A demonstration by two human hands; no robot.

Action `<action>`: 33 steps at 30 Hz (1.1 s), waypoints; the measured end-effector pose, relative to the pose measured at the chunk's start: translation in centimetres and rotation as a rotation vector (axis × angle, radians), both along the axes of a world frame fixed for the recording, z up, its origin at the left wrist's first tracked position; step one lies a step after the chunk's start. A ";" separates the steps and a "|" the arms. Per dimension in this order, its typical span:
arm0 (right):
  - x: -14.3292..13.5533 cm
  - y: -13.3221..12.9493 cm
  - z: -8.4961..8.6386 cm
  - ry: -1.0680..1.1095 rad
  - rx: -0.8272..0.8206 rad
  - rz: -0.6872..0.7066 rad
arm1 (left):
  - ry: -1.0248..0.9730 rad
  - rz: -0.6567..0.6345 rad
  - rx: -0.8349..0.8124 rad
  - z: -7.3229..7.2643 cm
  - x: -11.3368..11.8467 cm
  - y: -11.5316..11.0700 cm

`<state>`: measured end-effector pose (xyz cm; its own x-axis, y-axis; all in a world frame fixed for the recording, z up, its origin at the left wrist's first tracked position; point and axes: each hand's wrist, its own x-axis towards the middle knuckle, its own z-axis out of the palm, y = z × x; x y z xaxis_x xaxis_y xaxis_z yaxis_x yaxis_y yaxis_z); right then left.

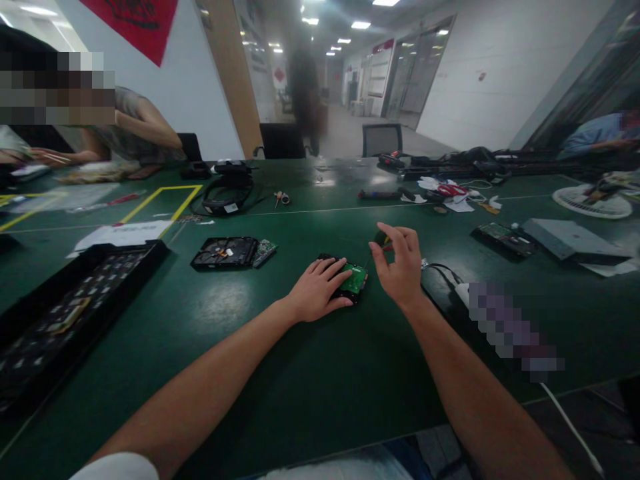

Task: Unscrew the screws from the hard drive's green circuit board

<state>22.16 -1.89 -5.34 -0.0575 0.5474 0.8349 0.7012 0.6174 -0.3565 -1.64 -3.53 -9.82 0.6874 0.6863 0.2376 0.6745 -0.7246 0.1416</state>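
A hard drive with a green circuit board [356, 280] lies on the dark green table, board side up. My left hand [320, 288] rests flat on its left part, fingers spread over the board and thumb along the near edge. Just right of the drive, my right hand [400, 263] pinches a small screwdriver [383, 239] with a dark, red and yellow handle. Its thin shaft points down toward the board's right side; whether the tip touches is too small to tell.
An opened drive [225, 253] and a loose circuit board [265, 253] lie left; a long black tray [75, 313] is further left. Another drive [504, 239], a grey metal box [575, 240] and a white cabled object [465, 293] lie right. A person [145, 123] sits across at left.
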 end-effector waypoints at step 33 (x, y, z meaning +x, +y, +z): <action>-0.2 -0.2 0.2 0.009 -0.014 0.026 | 0.000 0.011 0.017 -0.3 0.0 0.1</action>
<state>21.99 -2.14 -5.14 -0.0650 0.5572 0.8278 0.6816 0.6307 -0.3710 -1.65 -3.45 -10.09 0.6799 0.6897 0.2490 0.6824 -0.7194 0.1295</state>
